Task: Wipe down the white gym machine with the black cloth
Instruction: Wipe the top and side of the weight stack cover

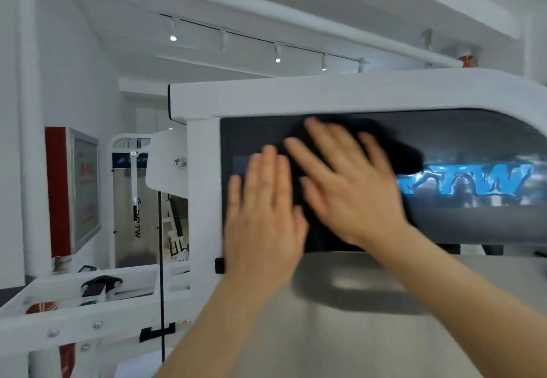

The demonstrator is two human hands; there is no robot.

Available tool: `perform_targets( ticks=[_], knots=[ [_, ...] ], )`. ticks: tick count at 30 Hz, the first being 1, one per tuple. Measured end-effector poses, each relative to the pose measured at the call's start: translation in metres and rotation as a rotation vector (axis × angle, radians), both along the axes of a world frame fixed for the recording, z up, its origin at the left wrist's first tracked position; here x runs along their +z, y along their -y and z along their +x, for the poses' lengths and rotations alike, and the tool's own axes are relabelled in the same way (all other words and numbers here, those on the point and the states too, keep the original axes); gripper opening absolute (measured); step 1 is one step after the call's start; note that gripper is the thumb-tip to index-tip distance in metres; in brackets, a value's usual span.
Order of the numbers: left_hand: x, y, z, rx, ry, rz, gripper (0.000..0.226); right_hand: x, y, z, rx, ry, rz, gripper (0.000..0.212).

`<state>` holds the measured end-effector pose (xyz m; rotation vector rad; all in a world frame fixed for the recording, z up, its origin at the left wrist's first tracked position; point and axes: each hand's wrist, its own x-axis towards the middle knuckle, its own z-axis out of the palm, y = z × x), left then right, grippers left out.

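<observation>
The white gym machine (325,93) fills the view, its rounded white frame enclosing a dark panel (473,229) with blue lettering. A black cloth (396,149) lies flat against the upper part of that panel. My right hand (346,188) presses on the cloth with straight, spread fingers. My left hand (263,217) lies flat on the panel just left of it, fingers straight and pointing up, overlapping the cloth's left part. Both hands are motion-blurred. Much of the cloth is hidden under the hands.
A grey translucent shield (384,318) sits below the dark panel. A black cable (160,259) runs down left of the white upright. White frame bars with bolts (74,327) lie at the lower left. Another white machine (133,200) and a red-edged wall cabinet (71,191) stand behind.
</observation>
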<state>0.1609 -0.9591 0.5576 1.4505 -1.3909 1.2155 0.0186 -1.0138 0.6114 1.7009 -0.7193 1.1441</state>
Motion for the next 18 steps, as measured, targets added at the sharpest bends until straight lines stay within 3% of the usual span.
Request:
perform_targets(
  ticks=[4, 7, 11, 14, 16, 18],
  knots=[
    [-0.013, 0.013, -0.077, -0.132, 0.251, 0.124, 0.073, -0.041, 0.008, -0.077, -0.105, 0.361, 0.15, 0.052],
    [-0.015, 0.006, -0.071, -0.093, 0.222, 0.154, 0.069, -0.048, 0.004, -0.057, -0.049, 0.54, 0.197, 0.056],
    [-0.023, -0.002, -0.023, -0.012, 0.007, 0.053, 0.063, -0.031, -0.012, 0.014, 0.005, 0.279, 0.14, 0.053],
    [-0.024, -0.001, -0.026, -0.016, -0.156, 0.015, 0.064, -0.016, -0.013, 0.02, 0.046, 0.063, 0.112, 0.052],
    [-0.022, 0.002, -0.047, -0.051, -0.144, 0.048, 0.066, -0.007, -0.005, -0.013, 0.018, -0.075, 0.078, 0.052],
    [-0.017, 0.007, -0.078, -0.088, -0.048, 0.098, 0.068, -0.001, 0.009, -0.067, -0.042, -0.054, 0.087, 0.053]
  ],
)
